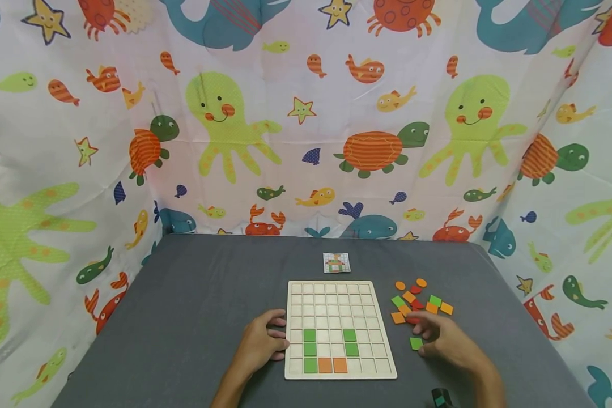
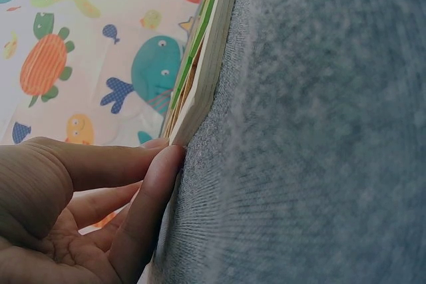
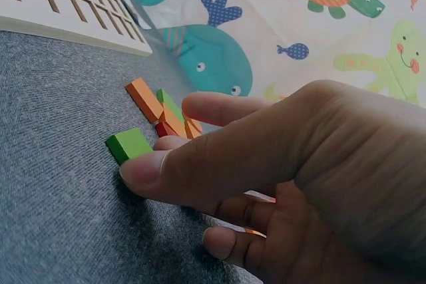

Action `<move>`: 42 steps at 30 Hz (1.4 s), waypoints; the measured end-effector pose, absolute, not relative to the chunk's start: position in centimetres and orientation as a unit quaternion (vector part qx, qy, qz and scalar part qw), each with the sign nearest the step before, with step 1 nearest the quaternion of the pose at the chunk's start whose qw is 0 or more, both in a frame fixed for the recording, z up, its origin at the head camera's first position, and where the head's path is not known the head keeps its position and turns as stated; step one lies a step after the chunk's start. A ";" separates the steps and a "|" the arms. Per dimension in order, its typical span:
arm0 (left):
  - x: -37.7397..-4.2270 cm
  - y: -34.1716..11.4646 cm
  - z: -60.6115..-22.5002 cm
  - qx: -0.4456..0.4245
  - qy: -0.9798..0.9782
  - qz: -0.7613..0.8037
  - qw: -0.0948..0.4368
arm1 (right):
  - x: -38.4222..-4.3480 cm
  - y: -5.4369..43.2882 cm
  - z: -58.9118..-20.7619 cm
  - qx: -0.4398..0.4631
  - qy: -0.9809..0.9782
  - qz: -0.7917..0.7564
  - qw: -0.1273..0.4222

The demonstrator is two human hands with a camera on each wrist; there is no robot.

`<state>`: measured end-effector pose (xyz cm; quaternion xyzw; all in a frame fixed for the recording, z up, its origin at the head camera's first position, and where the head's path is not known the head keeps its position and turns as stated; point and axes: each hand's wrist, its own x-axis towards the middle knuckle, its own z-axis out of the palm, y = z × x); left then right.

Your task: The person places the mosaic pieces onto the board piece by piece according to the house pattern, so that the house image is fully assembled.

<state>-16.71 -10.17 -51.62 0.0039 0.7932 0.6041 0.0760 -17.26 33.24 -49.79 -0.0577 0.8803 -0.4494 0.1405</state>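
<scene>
A pale wooden grid board lies on the dark cloth, with green and orange square tiles in its nearer cells. At its left edge is my left hand; in the left wrist view the thumb and a finger pinch the edge. My right hand is right of the board, its thumb and a finger holding a green square tile. In the right wrist view the thumb covers part of that green tile, and the index finger stretches past it over other tiles.
Loose orange, red and green tiles lie in a cluster beyond the right hand. A small pattern card sits behind the board. A dark object is at the front edge, and a sea-animal curtain encloses the table.
</scene>
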 end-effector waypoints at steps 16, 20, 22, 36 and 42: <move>-16.6 -10.3 -51.6 0.010 0.791 0.608 0.072 | -17.4 32.9 -49.9 -0.022 0.896 -0.425 0.127; -16.6 -10.3 -51.6 0.010 0.791 0.608 0.071 | -17.5 32.8 -49.9 -0.022 0.899 -0.421 0.120; -16.6 -10.2 -51.6 0.011 0.790 0.609 0.070 | -17.4 32.8 -49.9 -0.020 0.901 -0.418 0.116; -16.6 -10.2 -51.8 0.008 0.789 0.610 0.073 | -17.3 32.1 -49.6 -0.012 0.894 -0.434 0.108; -16.6 -10.2 -51.7 0.006 0.789 0.610 0.073 | -17.4 31.4 -49.5 -0.024 0.878 -0.463 0.115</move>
